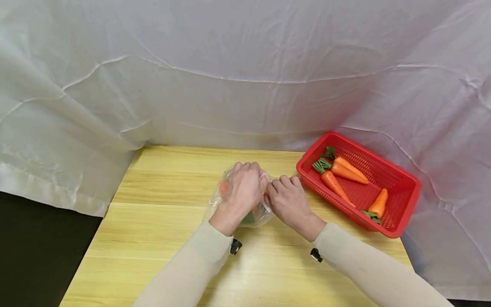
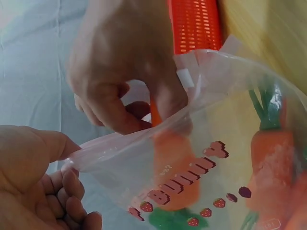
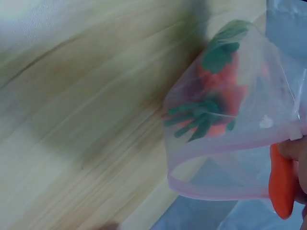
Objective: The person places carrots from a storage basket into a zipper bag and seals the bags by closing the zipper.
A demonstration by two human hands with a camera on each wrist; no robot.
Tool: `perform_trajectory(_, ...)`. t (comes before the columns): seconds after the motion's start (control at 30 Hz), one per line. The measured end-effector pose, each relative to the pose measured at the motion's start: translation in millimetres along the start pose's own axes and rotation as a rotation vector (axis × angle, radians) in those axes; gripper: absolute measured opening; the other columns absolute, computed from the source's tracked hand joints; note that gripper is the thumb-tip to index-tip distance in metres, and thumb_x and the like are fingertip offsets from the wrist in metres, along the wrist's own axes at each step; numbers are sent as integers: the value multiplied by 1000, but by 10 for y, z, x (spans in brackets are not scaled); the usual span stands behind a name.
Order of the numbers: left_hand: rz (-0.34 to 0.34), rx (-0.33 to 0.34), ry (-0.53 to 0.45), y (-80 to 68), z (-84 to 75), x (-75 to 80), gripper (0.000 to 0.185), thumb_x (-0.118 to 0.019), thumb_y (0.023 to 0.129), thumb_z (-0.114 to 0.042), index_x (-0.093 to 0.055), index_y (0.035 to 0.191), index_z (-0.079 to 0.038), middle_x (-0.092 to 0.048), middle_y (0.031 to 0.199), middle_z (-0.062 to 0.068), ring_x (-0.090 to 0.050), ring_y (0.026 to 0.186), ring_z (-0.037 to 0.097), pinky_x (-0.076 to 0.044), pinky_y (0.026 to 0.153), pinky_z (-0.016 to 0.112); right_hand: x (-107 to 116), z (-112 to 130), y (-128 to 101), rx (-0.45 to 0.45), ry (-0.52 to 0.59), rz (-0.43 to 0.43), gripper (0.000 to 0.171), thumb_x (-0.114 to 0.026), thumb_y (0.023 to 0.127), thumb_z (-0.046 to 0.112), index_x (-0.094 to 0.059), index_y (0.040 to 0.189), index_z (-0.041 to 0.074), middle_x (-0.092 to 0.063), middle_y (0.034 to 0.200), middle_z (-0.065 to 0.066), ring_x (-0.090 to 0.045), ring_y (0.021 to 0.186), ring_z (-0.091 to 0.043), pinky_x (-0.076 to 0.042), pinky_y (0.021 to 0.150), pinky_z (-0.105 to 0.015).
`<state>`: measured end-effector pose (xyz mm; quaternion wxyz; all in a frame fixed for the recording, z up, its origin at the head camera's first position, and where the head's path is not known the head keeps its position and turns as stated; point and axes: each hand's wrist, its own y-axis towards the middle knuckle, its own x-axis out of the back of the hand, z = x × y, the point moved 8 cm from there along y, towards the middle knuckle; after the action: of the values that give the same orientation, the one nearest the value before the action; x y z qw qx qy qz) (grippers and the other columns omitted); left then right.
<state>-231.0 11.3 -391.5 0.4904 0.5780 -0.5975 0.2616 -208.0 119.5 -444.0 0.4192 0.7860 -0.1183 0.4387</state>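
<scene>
A clear zip bag [image 2: 218, 91] with a pink rim and "Bunny" lettering has its mouth open. My left hand [image 1: 245, 187] pinches one side of that rim between thumb and fingers, as the left wrist view shows. Opposite it, my right hand [image 1: 287, 200] grips an orange carrot [image 3: 282, 184] near its tip, at the bag's mouth. The leafy end of this carrot lies inside the bag, seen through the plastic. Other carrots [image 2: 272, 160] with green tops are in the bag. A small white slider [image 2: 184, 78] sits on the rim beside my right fingers.
A red perforated basket [image 1: 410, 200] stands at the right on the wooden table [image 1: 153, 221], holding two carrots [image 1: 347, 170] at its left and a shorter carrot [image 1: 379, 204] at its near end. A pale curtain [image 1: 230, 102] hangs behind the table.
</scene>
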Motion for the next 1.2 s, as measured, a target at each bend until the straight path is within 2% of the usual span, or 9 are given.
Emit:
perform_trajectory(0.17, 19, -34, 6, -7, -36, -26, 18, -63, 101, -20, -63, 86, -11, -60, 76, 0, -53, 74, 20, -43, 82, 34, -110, -31, 11, -43, -3, 8, 25, -66, 95, 32, -67, 85, 10, -55, 76, -3, -48, 74, -28, -35, 68, -40)
perform_trajectory(0.33, 33, -28, -15, -2, -32, -34, 16, -64, 100, -20, -64, 88, -11, -61, 79, 1, -54, 76, 21, -43, 84, 34, -159, -45, 44, -87, -23, 4, 24, -68, 91, 29, -64, 77, 10, -53, 74, -4, -49, 73, -29, -34, 66, -41)
perform_trajectory(0.43, 35, -5, -38, 14, 9, -33, 15, -65, 101, -21, -65, 90, -10, -63, 80, 1, -56, 77, 21, -43, 84, 35, -165, -43, 61, -96, -22, 6, 26, -66, 94, 30, -64, 78, 10, -52, 74, -4, -49, 73, -30, -34, 65, -41)
perform_trajectory(0.53, 31, 48, -71, 30, 87, -23, 16, -64, 101, -23, -67, 91, -11, -65, 83, 1, -56, 81, 22, -44, 83, 34, -177, -43, 59, -88, -21, 23, 29, -64, 97, 33, -64, 79, 10, -52, 74, -4, -49, 73, -29, -35, 66, -41)
perform_trajectory(0.7, 21, 133, -123, 46, 209, 7, 18, -61, 102, -26, -68, 92, -12, -67, 88, 2, -56, 87, 26, -47, 81, 36, -152, -77, 15, -65, 69, 27, 18, -70, 95, 27, -67, 86, 11, -59, 76, -4, -52, 76, -29, -36, 70, -41)
perform_trajectory(0.9, 7, 162, -145, 51, 261, 63, 18, -60, 102, -26, -67, 94, -11, -67, 90, 3, -56, 88, 27, -47, 82, 37, -60, -195, -80, -82, 169, 4, 10, -70, 96, 22, -72, 94, 12, -63, 78, -5, -54, 77, -29, -39, 73, -42)
perform_trajectory(1.2, -5, 180, -179, 36, 315, 104, 16, -60, 100, -24, -66, 94, -11, -66, 90, 3, -53, 90, 26, -46, 83, 37, 27, -317, -195, -95, 187, -10, 17, -68, 95, 26, -64, 91, 11, -65, 82, -6, -57, 82, -31, -40, 74, -44)
